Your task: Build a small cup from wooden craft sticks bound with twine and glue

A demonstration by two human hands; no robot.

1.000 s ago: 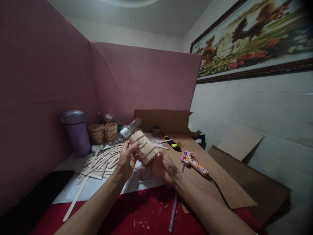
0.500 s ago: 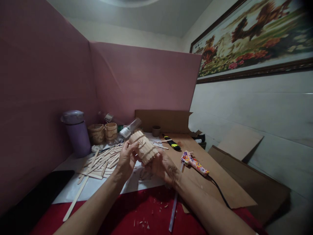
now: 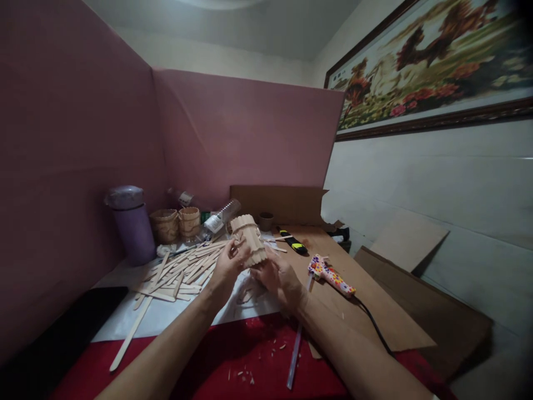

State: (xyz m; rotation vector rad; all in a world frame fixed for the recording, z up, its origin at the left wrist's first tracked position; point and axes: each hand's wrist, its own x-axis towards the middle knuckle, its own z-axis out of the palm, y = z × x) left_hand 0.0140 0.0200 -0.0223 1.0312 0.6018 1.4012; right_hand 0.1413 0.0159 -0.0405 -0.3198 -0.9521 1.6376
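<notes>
Both hands hold a small cup made of wooden craft sticks (image 3: 249, 236), tilted above the table, with a cord-like band around its upper part. My left hand (image 3: 231, 261) grips its left side, fingers bent against the sticks. Under its lower right side, my right hand (image 3: 280, 275) supports it, some fingers hidden behind the cup. A pile of loose craft sticks (image 3: 195, 266) lies on white paper left of the hands. To the right, a flower-patterned glue gun (image 3: 332, 276) rests on brown cardboard, near a clear glue stick (image 3: 295, 355).
A yellow-and-black utility knife (image 3: 293, 241) lies behind the hands. At the back left stand a purple bottle (image 3: 133, 230) and two wooden cups (image 3: 165, 226), beside a clear plastic bottle (image 3: 220, 216). A small brown pot (image 3: 265, 221) is near the cardboard strip. Wood scraps dot the red cloth (image 3: 225, 361).
The craft-stick cup has turned more upright in my hands and moved slightly right. My left hand has shifted right and its grip sits lower on the cup.
</notes>
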